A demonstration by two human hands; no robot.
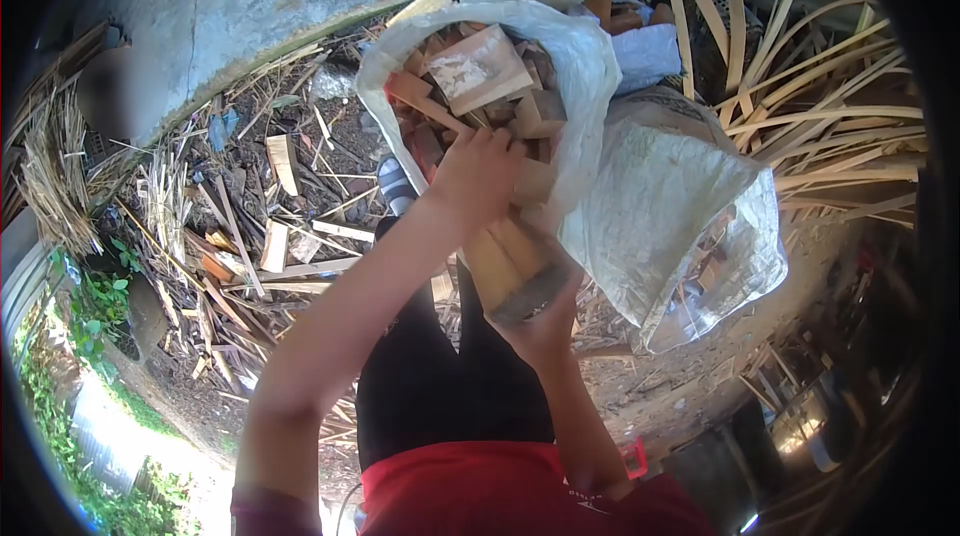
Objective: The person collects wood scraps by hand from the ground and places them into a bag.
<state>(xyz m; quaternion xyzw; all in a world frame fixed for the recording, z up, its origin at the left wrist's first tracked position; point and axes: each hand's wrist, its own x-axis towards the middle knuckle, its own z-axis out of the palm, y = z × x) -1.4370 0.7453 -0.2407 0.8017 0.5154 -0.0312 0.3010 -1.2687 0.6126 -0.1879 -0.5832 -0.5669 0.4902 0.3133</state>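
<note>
A white sack (590, 86) stands with its mouth wide, full of wood offcuts (480, 66). My left hand (475, 176) reaches over the near edge of the pile, fingers curled at the end of a thin wood piece (420, 96); whether it grips that piece is hard to see. Just below, my right hand (550, 311) is wrapped round a few wood blocks (505, 266) from underneath, their near ends dark. These blocks are slightly blurred and lie partly under my left wrist.
A second white sack (660, 196) slumps to the right. Long curved wood strips (830, 116) spread at the upper right. Wood scraps (275, 246) and sticks litter the ground at left. A pale concrete surface (250, 6) lies at the upper left.
</note>
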